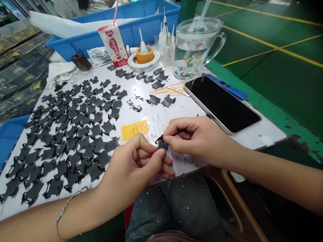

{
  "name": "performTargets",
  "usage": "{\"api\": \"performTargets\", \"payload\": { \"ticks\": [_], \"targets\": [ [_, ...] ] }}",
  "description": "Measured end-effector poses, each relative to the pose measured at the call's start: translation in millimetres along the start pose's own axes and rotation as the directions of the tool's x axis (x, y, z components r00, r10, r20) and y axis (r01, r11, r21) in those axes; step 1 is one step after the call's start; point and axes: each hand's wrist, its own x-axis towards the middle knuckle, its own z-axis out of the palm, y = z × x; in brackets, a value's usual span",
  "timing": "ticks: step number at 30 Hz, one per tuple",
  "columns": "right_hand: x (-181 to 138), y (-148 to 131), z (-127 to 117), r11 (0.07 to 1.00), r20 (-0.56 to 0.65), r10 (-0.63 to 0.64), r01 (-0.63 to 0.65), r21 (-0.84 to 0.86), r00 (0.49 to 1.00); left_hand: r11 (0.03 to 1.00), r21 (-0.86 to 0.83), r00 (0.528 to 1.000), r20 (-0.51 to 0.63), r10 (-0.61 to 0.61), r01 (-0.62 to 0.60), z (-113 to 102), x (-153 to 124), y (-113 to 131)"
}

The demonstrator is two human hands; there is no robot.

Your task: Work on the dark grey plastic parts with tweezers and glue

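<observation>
My left hand [136,164] and my right hand [194,137] meet above the white tabletop [141,90]. Between their fingertips is a small dark grey rubbery piece [163,145], pinched by both thumbs and fingers, with a thin black strand at its upper edge. Many similar black flat pieces [108,127] with wiry edges lie in rows to the left of my left hand. A yellow tape patch [135,130] sits just beyond that hand. Two thin metal needles [156,126] lie just above the held piece.
A black smartphone [222,102] lies right of my right hand, with wooden sticks [174,89] beyond it. At the back stand a glass jug [194,47], a milk carton [113,45], a tape roll [143,59] and a blue crate [113,33]. Black crumbs [133,106] lie mid-table.
</observation>
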Motion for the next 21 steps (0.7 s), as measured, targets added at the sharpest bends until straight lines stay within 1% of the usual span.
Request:
{"api": "performTargets", "payload": {
  "ticks": [7,14,16,19,21],
  "targets": [
    [0.8,-1.1,0.0,0.999,0.014,0.031,-0.031,0.043,0.999,0.999,-0.032,1.0,-0.009,-0.001,0.0,2.3,0.3,1.3],
    [1.9,-1.9,-0.5,0.994,0.054,0.075,-0.079,0.078,0.996,0.998,-0.066,1.0,0.011,0.005,-0.004,1.6,1.6,-0.5],
    [2.7,-1.7,-1.6,0.995,0.06,0.071,-0.075,0.061,0.996,0.997,-0.076,1.0,0.019,0.017,-0.016,0.0,0.7,-2.5],
    [4.3,-1.5,-5.1,0.999,0.048,0.026,-0.026,-0.019,0.998,0.995,-0.095,0.999,0.029,0.033,-0.031,-2.3,-0.8,-4.7],
    [5.1,-2.0,-7.5,0.999,0.061,0.005,-0.002,-0.054,0.998,0.995,-0.098,0.999,0.036,0.03,-0.026,-3.2,-0.9,-4.8]
  ]
}}
